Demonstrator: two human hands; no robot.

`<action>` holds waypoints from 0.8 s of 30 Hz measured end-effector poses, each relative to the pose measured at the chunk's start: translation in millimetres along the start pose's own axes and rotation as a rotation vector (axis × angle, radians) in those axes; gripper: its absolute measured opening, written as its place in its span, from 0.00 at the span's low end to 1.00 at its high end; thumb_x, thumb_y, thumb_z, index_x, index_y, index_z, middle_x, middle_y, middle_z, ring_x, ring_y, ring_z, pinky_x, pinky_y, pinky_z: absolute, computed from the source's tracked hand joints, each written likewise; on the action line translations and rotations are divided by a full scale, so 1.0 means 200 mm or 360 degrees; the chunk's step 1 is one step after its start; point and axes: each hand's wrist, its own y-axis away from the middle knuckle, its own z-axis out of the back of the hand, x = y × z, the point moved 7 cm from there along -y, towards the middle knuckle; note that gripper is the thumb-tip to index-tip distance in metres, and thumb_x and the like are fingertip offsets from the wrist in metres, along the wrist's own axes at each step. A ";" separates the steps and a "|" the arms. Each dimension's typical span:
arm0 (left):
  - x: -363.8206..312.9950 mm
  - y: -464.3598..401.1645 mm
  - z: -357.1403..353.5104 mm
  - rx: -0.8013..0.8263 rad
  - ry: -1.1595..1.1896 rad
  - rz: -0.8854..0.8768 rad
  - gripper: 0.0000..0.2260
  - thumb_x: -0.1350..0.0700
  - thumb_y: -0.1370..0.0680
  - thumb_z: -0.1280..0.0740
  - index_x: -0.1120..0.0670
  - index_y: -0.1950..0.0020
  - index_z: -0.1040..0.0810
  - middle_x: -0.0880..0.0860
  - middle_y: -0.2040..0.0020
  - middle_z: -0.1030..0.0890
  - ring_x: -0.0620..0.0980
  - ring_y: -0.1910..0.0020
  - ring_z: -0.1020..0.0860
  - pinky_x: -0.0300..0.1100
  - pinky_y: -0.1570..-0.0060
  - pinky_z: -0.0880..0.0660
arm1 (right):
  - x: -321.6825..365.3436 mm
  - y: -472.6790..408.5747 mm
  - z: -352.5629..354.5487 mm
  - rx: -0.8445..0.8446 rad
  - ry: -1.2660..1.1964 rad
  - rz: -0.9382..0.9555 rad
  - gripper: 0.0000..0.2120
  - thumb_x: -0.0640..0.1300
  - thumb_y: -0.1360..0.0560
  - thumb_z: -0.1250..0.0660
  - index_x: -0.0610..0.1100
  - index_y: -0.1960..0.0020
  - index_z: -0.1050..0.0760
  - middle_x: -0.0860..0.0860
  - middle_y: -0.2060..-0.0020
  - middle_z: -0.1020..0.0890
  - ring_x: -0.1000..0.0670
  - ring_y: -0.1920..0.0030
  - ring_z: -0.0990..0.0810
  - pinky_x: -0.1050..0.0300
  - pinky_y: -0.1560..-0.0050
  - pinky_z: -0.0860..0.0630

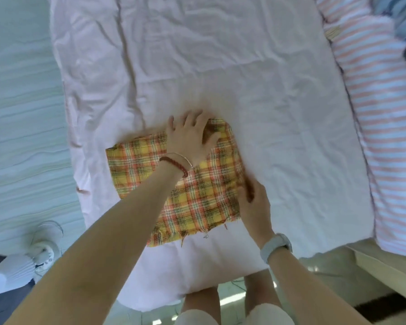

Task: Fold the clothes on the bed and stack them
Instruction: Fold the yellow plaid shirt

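Far left: pale floor [21, 102] beside the bed; a white fan-like object [45, 242] low down, blurred, so I can't say for sure what it is.
Bed: pink sheet [197, 55], creased, covering most of the view.
Plaid cloth [197, 198]: yellow-orange check, lying flat on the sheet near my edge of the bed, already folded to a rough rectangle; frayed threads along its near edge.
Left hand [190, 134]: fingers spread, palm flat, pressing the far part of the cloth. Nothing grasped; grip apart.
Right hand [253, 200]: at the cloth's right edge, fingers curled onto the edge. Looks like a pinch on it, though blur hides the fingertips.
Handling (judgement): thin, light, limp weave; will sag and slide on the sheet unless pinned. Frayed edge could snag. Best taken at the corners or along the folded edge, other palm holding it down.
Far right: pink-and-white striped bedding [380, 113]; blue fabric [403, 17] in the top corner, unclear.
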 end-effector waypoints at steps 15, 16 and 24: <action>0.02 -0.22 -0.08 -0.0212 0.0391 0.0449 0.09 0.52 0.20 0.43 0.48 0.58 0.28 0.47 0.60 0.26 0.48 0.58 0.30 0.46 0.46 0.40 | -0.20 0.01 0.04 0.0080 -0.0040 -0.0239 0.06 0.45 0.20 0.42 0.49 0.56 0.30 0.59 0.67 0.26 0.59 0.66 0.28 0.72 0.69 0.32; 0.03 -0.21 -0.08 -0.0247 0.0422 0.0464 0.09 0.52 0.20 0.43 0.48 0.59 0.29 0.47 0.59 0.26 0.49 0.58 0.30 0.46 0.46 0.40 | -0.19 0.02 0.06 0.0063 -0.0019 -0.0235 0.11 0.44 0.20 0.43 0.49 0.61 0.31 0.58 0.71 0.27 0.57 0.68 0.28 0.71 0.69 0.33; -0.06 -0.08 0.03 -0.0347 0.0168 0.0258 0.17 0.51 0.19 0.46 0.51 0.31 0.32 0.53 0.33 0.28 0.55 0.33 0.33 0.57 0.30 0.48 | -0.27 0.12 0.23 -0.0070 0.0416 -0.0438 0.13 0.48 0.21 0.44 0.46 0.44 0.25 0.47 0.47 0.23 0.47 0.47 0.25 0.52 0.46 0.28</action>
